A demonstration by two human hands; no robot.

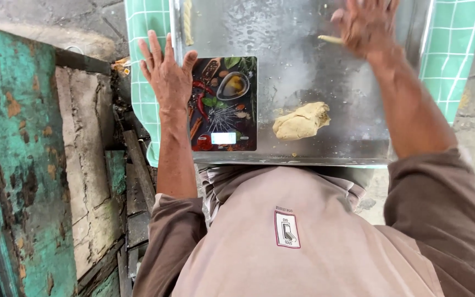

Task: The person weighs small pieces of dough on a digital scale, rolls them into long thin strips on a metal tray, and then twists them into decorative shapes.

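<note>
- Head view: left hand (pixel 166 77) laid flat, fingers spread, nothing gripped, beside a kitchen scale (pixel 224 104).
- Right hand (pixel 366 25) blurred, far right; grip cannot be told.
- Dough lump (pixel 302 121) sits mid-tray (pixel 358 137); judged soft, light, tacky, best cupped underneath.

Both hands (pixel 166 77) (pixel 366 25) spread, fingers open

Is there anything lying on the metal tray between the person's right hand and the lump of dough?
Nothing visible stands between them. The right hand is at the far end of the metal tray, beside a thin dough stick, and the tray surface from there to the dough lump is bare. The kitchen scale lies off to the side, by the left hand.
</note>
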